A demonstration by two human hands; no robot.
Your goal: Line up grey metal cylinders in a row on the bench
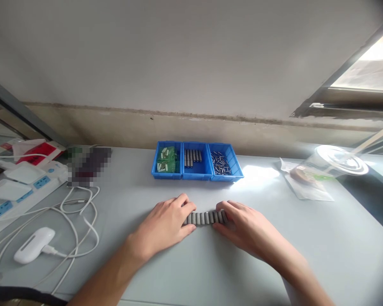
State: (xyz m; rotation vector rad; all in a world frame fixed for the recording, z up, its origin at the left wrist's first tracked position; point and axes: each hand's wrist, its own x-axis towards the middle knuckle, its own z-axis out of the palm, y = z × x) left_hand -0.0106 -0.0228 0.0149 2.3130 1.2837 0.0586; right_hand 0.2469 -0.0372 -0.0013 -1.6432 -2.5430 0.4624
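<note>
Grey table (pixel 306 238), left hand (pixel 166 225), right hand (pixel 242 227) bracketing unlabelled grey cylinders (pixel 206 218)

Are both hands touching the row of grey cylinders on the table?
Touching. In the head view, the left hand closes on one end of the row of grey cylinders and the right hand on the other, no gap visible.

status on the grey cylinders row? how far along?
Done: a row of grey cylinders lies side by side on the table. In hand: the left hand and right hand press in on the row's two ends. Left: more cylinders sit in the middle blue bin; the green parts and small pins are unused.
</note>
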